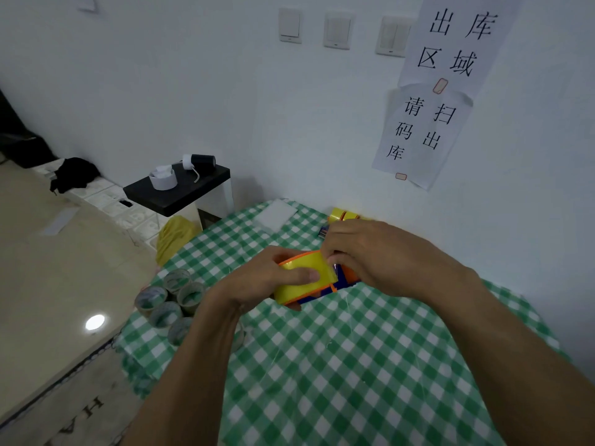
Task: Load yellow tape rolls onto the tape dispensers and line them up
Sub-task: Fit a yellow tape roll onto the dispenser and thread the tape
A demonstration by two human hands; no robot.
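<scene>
Yellow tape roll (302, 284) sits in the orange-and-blue dispenser (347, 279); left hand (257, 281) grips both, right hand (380, 252) pinches the roll's edge.

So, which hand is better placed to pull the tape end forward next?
Probably the right hand: its fingers pinch at the roll's front edge, while the left hand is busy gripping the dispenser.
</scene>
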